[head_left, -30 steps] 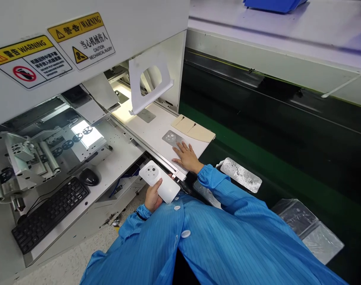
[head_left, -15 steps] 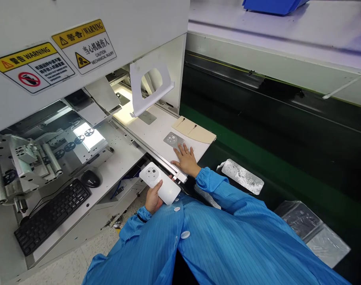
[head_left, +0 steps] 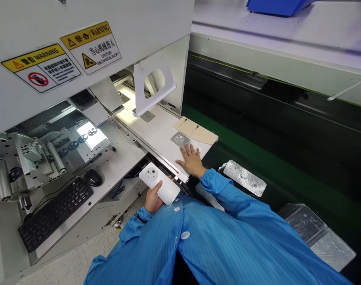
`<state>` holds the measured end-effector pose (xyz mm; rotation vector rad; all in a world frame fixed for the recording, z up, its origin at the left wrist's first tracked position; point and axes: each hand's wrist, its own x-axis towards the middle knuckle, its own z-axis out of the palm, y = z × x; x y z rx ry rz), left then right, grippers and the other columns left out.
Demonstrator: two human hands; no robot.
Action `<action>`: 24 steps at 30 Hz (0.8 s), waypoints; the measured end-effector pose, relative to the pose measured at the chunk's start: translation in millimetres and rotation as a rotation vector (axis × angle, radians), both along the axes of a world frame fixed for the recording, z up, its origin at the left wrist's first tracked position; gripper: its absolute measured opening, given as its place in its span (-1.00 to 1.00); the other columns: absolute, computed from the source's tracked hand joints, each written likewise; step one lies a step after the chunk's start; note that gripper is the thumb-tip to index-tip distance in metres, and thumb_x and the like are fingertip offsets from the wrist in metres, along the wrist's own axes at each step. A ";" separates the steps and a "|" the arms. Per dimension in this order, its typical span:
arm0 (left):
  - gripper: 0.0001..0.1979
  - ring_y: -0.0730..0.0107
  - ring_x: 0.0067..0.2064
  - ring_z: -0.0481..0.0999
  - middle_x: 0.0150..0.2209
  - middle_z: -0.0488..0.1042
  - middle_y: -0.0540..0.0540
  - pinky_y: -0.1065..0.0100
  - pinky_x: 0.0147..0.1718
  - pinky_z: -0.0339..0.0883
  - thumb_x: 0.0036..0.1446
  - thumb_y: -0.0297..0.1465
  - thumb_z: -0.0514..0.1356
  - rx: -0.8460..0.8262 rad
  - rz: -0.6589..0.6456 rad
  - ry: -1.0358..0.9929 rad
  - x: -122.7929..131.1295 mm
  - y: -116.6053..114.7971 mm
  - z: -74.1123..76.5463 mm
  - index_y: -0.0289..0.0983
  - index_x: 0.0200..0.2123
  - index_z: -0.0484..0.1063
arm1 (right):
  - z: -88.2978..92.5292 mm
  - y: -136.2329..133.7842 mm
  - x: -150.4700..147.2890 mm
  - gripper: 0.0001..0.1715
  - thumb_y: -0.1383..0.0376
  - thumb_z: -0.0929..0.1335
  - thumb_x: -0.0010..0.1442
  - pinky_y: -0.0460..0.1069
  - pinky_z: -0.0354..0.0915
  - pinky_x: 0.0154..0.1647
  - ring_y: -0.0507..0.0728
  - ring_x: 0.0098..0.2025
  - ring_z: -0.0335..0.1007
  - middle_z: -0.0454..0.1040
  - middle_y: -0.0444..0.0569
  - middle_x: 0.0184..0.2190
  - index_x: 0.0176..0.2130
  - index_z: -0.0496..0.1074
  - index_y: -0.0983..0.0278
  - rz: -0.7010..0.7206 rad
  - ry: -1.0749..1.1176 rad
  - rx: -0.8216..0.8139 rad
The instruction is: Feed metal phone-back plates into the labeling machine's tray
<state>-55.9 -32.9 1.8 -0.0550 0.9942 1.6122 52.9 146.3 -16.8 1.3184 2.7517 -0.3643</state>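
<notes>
My left hand (head_left: 153,198) is closed around a white phone back cover (head_left: 164,187) with camera holes at its upper end, held tilted near my waist. The thumb lies over its face and fingertips show at the far edge. My right hand (head_left: 193,161) lies fairly flat, fingers spread, on the white platform (head_left: 159,132). Its fingertips touch or partly cover a grey phone-back-shaped sheet (head_left: 178,138) with round camera holes. Beyond that sheet is a cream-coloured plate (head_left: 196,131) along the platform's edge.
A white machine with warning labels (head_left: 91,47) stands at left and ahead, its bracket (head_left: 154,91) overhanging the platform. Left are a keyboard (head_left: 57,211) and mouse (head_left: 92,177). On the dark green-edged belt at right lie a film-covered phone-shaped piece (head_left: 245,178) and plastic bags (head_left: 319,233).
My right hand has slid slightly right across the platform, and the grey sheet has shifted with it. The left hand still holds the white cover. The view has turned a little.
</notes>
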 end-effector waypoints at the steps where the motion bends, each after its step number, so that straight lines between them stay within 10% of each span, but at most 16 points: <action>1: -0.52 -0.05 0.06 0.41 -0.15 0.55 -0.28 0.01 0.05 0.27 -0.05 -0.35 0.28 -0.002 -0.001 0.000 0.7 0.3 0.5 -0.38 -0.02 0.38 | 0.4 3.9 -3.1 -0.16 -0.15 0.03 0.23 0.32 -0.33 0.27 0.34 0.35 -0.44 -0.24 0.05 0.35 0.30 -0.05 0.27 0.001 0.009 -0.004; 24: -0.50 -0.05 0.06 0.42 -0.15 0.55 -0.26 -0.02 0.05 0.26 -0.06 -0.35 0.28 -0.012 0.001 0.003 1.6 -3.3 -4.3 -0.35 0.00 0.36 | -1.9 25.4 -32.8 -0.13 -0.15 -0.02 0.24 0.29 -0.36 0.29 0.34 0.35 -0.42 -0.17 0.06 0.34 0.29 -0.02 0.35 0.082 0.103 -0.028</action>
